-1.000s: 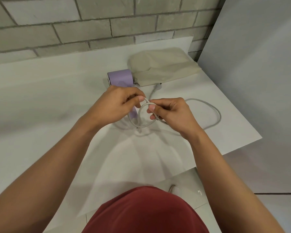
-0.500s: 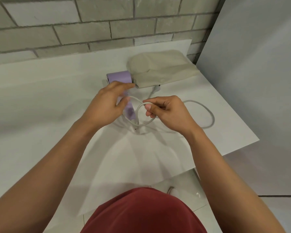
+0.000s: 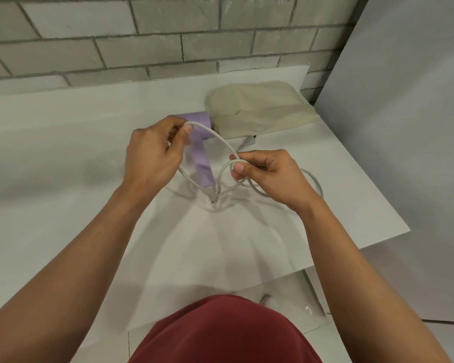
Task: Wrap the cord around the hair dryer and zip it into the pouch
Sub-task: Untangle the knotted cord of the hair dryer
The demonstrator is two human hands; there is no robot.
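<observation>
left hand [image 3: 152, 153] pinches cord [image 3: 222, 142] | right hand [image 3: 269, 174] pinches cord loop | one lilac hair dryer [image 3: 201, 161], one beige pouch [image 3: 260, 111] on table [image 3: 63, 142]

Soft, even, fairly bright light. Faint overlapping shadows fan across the table [image 3: 63, 205] just below the left hand [image 3: 152, 155] and right hand [image 3: 270, 176]. Focus sharp at the hands. Beyond them the brick wall [image 3: 168, 35] courses bow: wide-angle distortion.

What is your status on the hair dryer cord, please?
Left hand and right hand each pinch a cord loop. Hair dryer flat on table, cord not yet wrapped. Pouch behind it, nothing in the way.
</observation>
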